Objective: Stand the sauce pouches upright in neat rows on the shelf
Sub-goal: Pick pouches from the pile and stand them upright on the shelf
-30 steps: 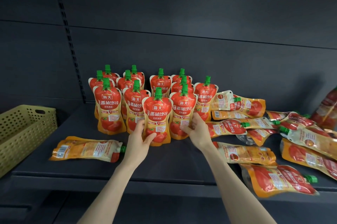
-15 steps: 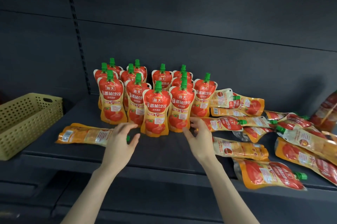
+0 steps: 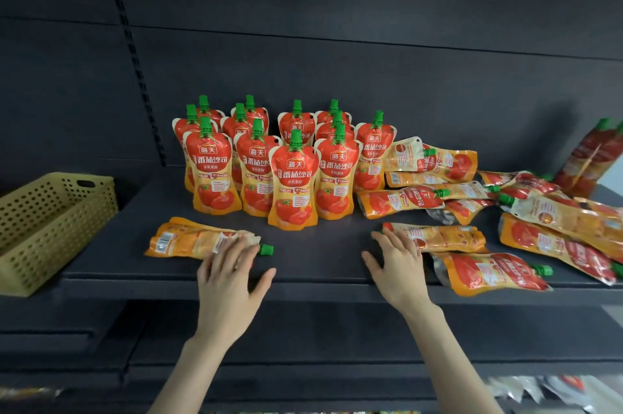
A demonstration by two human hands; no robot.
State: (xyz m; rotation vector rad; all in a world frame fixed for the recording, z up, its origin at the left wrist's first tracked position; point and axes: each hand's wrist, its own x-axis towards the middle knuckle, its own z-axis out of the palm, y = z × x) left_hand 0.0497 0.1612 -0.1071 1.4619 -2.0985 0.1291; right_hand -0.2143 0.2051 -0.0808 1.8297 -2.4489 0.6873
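Several red and orange sauce pouches with green caps stand upright in rows (image 3: 292, 177) at the back middle of the dark shelf (image 3: 320, 255). One pouch (image 3: 188, 238) lies flat at the front left; my left hand (image 3: 232, 275) hovers over its cap end with spread fingers touching it. Another flat pouch (image 3: 441, 237) lies at the front right; my right hand (image 3: 396, 265) reaches its near end with straight fingers. Neither hand grips anything.
A heap of flat pouches (image 3: 526, 211) covers the shelf's right side, and one (image 3: 488, 273) overhangs the front edge. A yellow perforated basket (image 3: 50, 225) stands at the left. At the far right, pouches (image 3: 593, 157) lean against the wall.
Both hands let go of the front standing pouches and drew back and apart, the left onto the flat pouch at the left, the right toward the flat pouch at the right.
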